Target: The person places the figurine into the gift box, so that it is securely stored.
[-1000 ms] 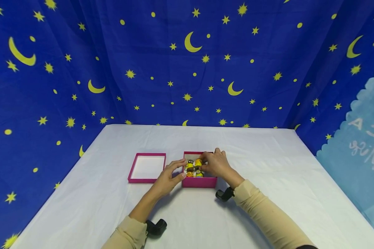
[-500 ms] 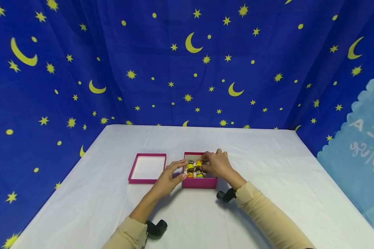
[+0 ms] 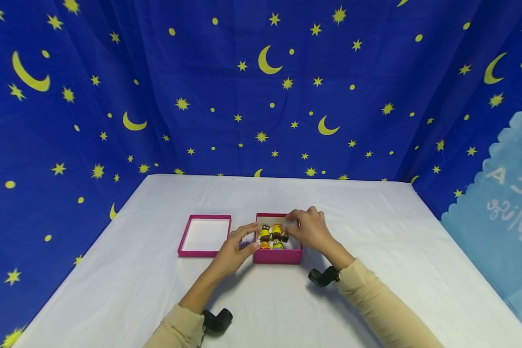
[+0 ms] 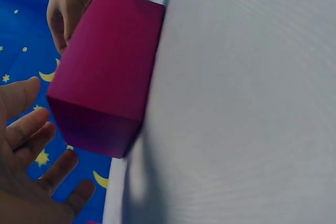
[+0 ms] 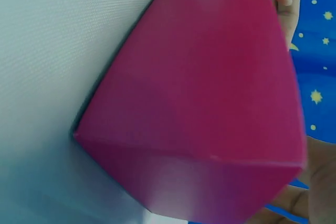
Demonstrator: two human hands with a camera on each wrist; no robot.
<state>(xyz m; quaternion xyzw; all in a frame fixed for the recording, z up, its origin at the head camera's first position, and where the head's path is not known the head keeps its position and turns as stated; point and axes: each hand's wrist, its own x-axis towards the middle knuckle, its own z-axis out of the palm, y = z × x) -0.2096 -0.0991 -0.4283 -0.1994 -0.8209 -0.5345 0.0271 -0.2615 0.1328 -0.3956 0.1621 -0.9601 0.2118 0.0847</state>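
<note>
An open pink box [image 3: 278, 257] stands near the middle of the white table. Inside lie several yellow toy minion figures [image 3: 265, 233], some with dark parts. My left hand [image 3: 232, 249] is spread at the box's left side, fingertips at the rim; in the left wrist view its fingers [image 4: 31, 140] look relaxed and hold nothing. Over the box's right side is my right hand [image 3: 311, 229], thumb and index finger parted above the figures, with nothing visible between them. In the right wrist view the box wall [image 5: 210, 77] hides most of that hand's fingers.
To the left of the box lies its pink-rimmed lid [image 3: 206, 234], white inside facing up. A blue curtain [image 3: 261, 96] with yellow moons and stars hangs behind the white table [image 3: 356, 208]. A light blue lettered panel [image 3: 504, 203] is at the right.
My right hand has drawn back a little to the right, its thumb and index finger parting, and more of the dark part of a figure shows. My left hand has stayed put.
</note>
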